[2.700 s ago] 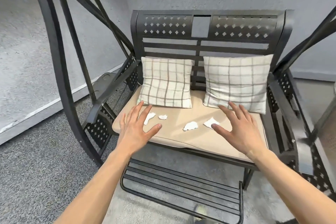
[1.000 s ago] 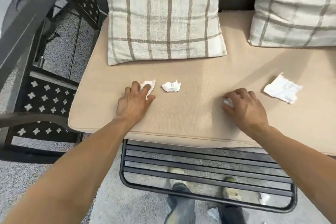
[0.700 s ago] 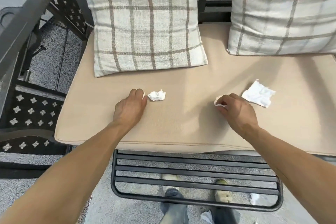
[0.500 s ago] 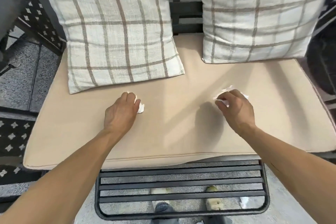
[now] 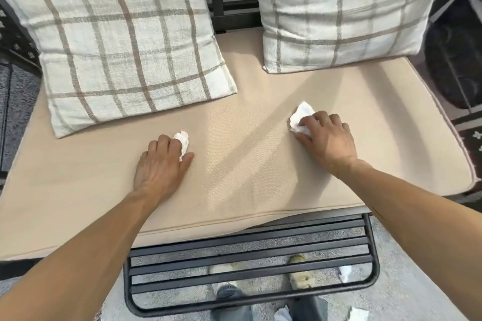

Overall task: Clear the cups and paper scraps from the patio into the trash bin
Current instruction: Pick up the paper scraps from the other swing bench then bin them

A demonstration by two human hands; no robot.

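Hands now each clutch scraps on the tan seat cushion [image 5: 234, 177]: left hand [image 5: 159, 164] closed around white paper [image 5: 182, 139], right hand [image 5: 326, 138] gathering a second wad [image 5: 300, 116]. Loose pieces gone from cushion; bin unseen.

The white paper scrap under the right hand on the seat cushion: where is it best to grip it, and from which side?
Grip the paper scrap at its raised, crumpled far edge, coming from above. It lies nearly flat on the soft seat cushion, so the right hand should probably pinch that lifted corner.
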